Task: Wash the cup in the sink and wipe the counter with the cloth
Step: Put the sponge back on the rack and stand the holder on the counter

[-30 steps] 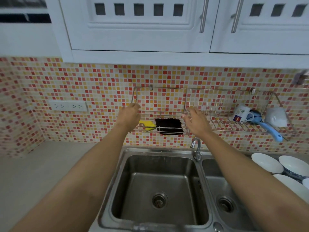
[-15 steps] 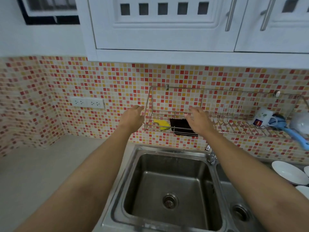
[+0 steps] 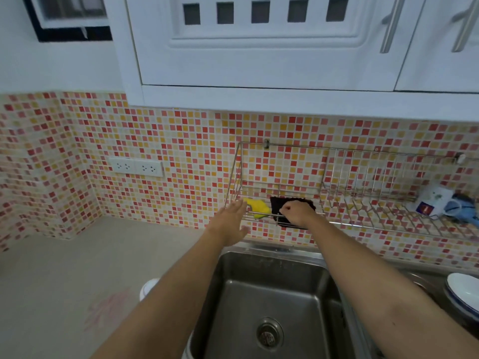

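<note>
A dark cloth [image 3: 278,204] hangs over the front of the wire wall rack [image 3: 363,193], next to a yellow sponge [image 3: 258,207]. My right hand [image 3: 298,212] grips the cloth with curled fingers. My left hand [image 3: 230,224] hovers open just left of the sponge, fingers straight, below the rack's left end. A white cup [image 3: 149,287] stands on the beige counter [image 3: 64,281] left of the steel sink [image 3: 269,307], mostly hidden behind my left forearm. A pinkish stain [image 3: 107,308] lies on the counter near the cup.
A white mug [image 3: 432,202] and a blue-handled utensil [image 3: 464,209] lie at the rack's right end. White bowls [image 3: 464,291] sit at the right of the sink. A wall socket [image 3: 136,166] is on the tiled wall. White cabinets [image 3: 259,47] hang overhead.
The view has shifted left and down. My right hand has closed its fingers on the dark cloth. My left hand dropped from beside the rack's left edge to just below it.
</note>
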Action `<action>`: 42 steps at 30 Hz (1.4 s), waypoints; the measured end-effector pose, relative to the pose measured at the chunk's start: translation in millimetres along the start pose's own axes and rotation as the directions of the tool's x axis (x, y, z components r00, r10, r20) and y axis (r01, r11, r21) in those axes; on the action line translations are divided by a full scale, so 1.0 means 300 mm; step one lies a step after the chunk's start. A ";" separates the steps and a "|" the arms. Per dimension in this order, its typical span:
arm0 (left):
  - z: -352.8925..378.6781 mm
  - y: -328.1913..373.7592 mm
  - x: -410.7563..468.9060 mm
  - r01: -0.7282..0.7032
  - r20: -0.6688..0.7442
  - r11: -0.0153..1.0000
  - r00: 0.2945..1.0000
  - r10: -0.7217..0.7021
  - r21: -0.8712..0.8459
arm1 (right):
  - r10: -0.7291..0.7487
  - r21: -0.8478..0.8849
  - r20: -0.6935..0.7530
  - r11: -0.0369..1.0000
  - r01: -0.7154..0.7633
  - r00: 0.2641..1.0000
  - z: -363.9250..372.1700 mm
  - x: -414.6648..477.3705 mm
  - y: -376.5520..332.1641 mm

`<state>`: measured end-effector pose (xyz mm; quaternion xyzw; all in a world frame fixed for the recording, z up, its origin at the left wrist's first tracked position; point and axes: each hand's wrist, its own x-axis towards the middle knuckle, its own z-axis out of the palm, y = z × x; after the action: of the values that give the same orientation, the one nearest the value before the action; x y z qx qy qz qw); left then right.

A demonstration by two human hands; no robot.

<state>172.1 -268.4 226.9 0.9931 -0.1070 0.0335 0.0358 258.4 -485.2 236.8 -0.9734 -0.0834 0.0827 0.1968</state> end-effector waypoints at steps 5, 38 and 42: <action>0.072 -0.016 0.040 0.005 0.037 0.998 0.999 -0.007 0.062 | 0.138 -0.045 0.036 0.990 -0.136 0.990 0.019 0.126 -0.011; 0.411 -0.605 -0.492 0.417 0.185 0.699 0.904 -0.385 -0.581 | 0.171 0.995 0.096 0.010 -0.099 0.981 0.403 -0.330 -0.322; 0.542 -0.666 -0.573 0.423 0.216 0.564 0.892 -0.398 -0.709 | 0.226 0.959 0.266 0.033 -0.281 0.937 0.661 -0.372 -0.406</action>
<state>57.1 -50.2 39.7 0.8890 0.1216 -0.0376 0.4399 95.6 -323.0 119.2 -0.5799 0.1634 0.1700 0.7798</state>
